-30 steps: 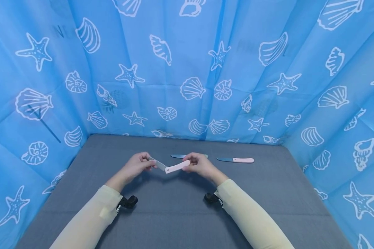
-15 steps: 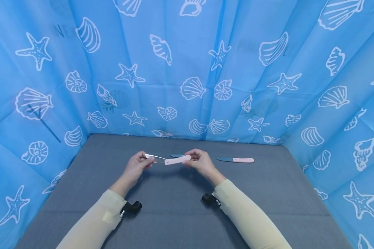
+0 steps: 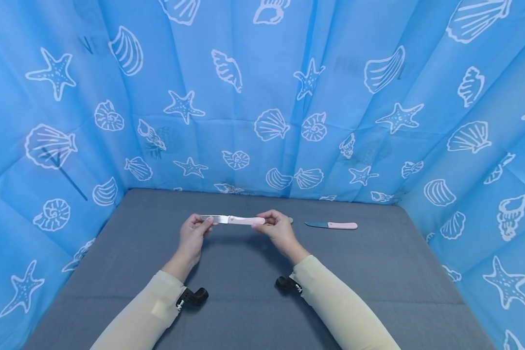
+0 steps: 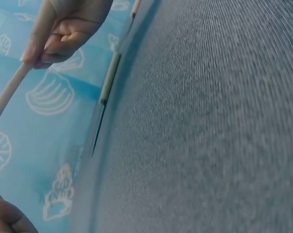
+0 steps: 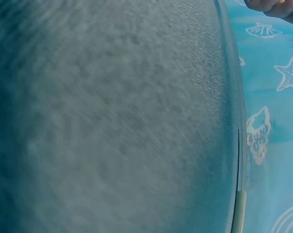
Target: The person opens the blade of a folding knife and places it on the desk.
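Hands [image 3: 236, 228] on unfolded knife [image 3: 234, 219]

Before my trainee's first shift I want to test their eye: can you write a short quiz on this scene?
1. True or false: the folding knife held by both hands is folded shut.
2. Which hand pinches its pink handle: A left hand, B right hand?
3. Fill in: the other pink-handled knife lies on the ___ table.

Key: 1 false, it is straight open; 2 B; 3 grey.
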Available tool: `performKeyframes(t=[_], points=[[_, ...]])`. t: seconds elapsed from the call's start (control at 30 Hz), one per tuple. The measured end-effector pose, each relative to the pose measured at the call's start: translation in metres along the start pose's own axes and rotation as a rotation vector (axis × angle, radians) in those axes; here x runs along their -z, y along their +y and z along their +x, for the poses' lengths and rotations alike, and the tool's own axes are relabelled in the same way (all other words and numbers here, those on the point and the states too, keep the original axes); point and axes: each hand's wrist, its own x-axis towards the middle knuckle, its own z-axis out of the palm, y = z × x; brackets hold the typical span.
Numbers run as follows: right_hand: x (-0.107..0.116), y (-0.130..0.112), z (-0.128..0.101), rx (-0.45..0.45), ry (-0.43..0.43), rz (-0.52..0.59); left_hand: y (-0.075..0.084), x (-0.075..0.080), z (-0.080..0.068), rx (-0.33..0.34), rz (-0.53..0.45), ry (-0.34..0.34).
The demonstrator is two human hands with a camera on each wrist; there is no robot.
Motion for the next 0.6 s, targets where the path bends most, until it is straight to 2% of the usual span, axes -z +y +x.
performKeyframes(t=[0.13, 0.3, 0.47, 0.6], points=[[-0.007, 0.002, -0.001, -0.012, -0.018, 0.039, -0.001, 0.004, 0.001, 0.020, 0.022, 0.032], [-0.012, 0.001, 0.003, 0.007, -0.038, 0.059, 0.001, 0.010, 0.004, 0.014, 0.035, 0.068], [-0.017, -0.002, 0.014, 0.030, -0.068, 0.031, 0.002, 0.017, 0.007, 0.044, 0.059, 0.134], [-0.024, -0.005, 0.022, 0.033, -0.093, -0.015, 0.003, 0.022, 0.010, 0.065, 0.069, 0.161]])
